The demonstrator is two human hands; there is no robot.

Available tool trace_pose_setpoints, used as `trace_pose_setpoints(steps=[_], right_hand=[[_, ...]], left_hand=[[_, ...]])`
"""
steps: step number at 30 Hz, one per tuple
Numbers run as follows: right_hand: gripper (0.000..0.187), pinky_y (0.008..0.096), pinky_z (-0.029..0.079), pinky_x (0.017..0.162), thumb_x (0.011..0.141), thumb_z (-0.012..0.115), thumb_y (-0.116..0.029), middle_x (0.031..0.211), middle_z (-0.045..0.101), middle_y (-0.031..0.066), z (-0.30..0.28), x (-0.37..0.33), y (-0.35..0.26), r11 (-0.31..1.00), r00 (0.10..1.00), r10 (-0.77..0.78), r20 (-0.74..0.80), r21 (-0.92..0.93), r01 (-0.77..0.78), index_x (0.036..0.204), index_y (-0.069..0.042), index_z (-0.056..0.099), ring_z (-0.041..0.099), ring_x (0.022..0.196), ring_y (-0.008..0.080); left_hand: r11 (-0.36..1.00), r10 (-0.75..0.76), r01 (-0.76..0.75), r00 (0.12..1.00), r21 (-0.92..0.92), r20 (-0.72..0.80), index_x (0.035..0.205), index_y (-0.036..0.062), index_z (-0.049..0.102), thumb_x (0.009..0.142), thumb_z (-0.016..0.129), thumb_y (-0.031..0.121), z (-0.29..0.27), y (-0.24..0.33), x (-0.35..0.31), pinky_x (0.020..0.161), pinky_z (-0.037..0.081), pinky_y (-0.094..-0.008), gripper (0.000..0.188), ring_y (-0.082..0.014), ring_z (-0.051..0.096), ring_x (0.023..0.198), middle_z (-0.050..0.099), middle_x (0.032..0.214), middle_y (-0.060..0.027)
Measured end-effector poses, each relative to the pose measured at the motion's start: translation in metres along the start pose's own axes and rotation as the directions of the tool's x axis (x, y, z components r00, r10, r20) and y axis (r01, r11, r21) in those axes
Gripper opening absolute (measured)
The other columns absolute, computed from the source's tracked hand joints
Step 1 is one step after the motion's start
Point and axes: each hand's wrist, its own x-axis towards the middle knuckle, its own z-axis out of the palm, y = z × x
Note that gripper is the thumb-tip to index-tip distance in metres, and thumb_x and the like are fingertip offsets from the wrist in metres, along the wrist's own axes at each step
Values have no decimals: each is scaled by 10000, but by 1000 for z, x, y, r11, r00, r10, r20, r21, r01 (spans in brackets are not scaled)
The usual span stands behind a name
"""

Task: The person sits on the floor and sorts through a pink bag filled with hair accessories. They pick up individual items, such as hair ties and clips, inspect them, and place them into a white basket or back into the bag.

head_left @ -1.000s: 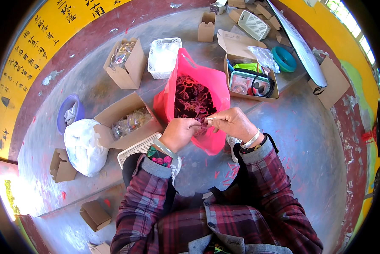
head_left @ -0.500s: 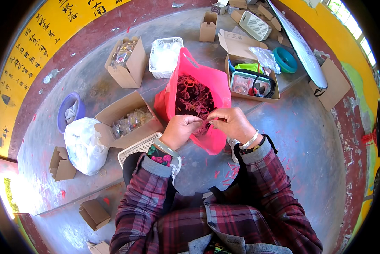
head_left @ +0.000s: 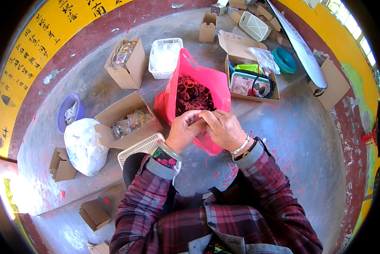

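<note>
A pinkish-red plastic bag (head_left: 212, 78) stands with its mouth wide toward me, a handle hole in its far side. Inside lie many thin, dark red and pink looped pieces (head_left: 194, 94). Over the bag's near edge, my left hand (head_left: 184, 130) and my right hand (head_left: 222, 129) meet, fingers bent and thumbs pinched together. Whatever is between the fingertips is hidden or too small to name. A bangle (head_left: 170, 151) circles the left wrist, and a pale bracelet (head_left: 241, 145) the right.
Left of the bag are a cardboard box of small packets (head_left: 132, 120), a white plastic sack (head_left: 86, 148) and a cream basket (head_left: 141, 148). Beyond stand a white basket (head_left: 164, 73) and another box (head_left: 132, 70). An open box with a clear case (head_left: 251, 84) stands right. Red scraps (head_left: 232, 171) dot the floor.
My hands have come together from slightly apart, the right moving left to touch the left. The bag and surrounding boxes stay in place.
</note>
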Motion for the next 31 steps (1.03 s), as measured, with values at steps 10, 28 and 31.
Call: trace_pose_setpoints(steps=[10,28,31], right_hand=[[466,343,461,627,715,565,-59,736,536,70,7,1,-4,977,979,-203,-9,-71,202,1167,-25,455,551,676,233],[261,291,491,687,776,608,-95,970,582,124,-116,25,-99,950,975,-188,-118,229,211,1016,-4,563,576,850,236],[140,179,504,551,769,616,-28,808,589,120,-161,16,-150,864,1000,-10,26,-503,22,875,64,604,568,677,139]], left_hand=[[992,118,-103,967,75,-224,996,-17,616,856,516,49,-2,-6,0,663,459,-214,184,-75,556,758,621,858,-34],[995,8,-44,935,-94,-353,953,-40,642,859,450,25,-13,11,-7,785,482,-257,224,-143,623,830,660,891,-93],[979,-52,-7,958,-203,-283,979,-50,617,861,425,46,-7,16,-5,832,469,-305,244,-195,607,918,640,968,-143]])
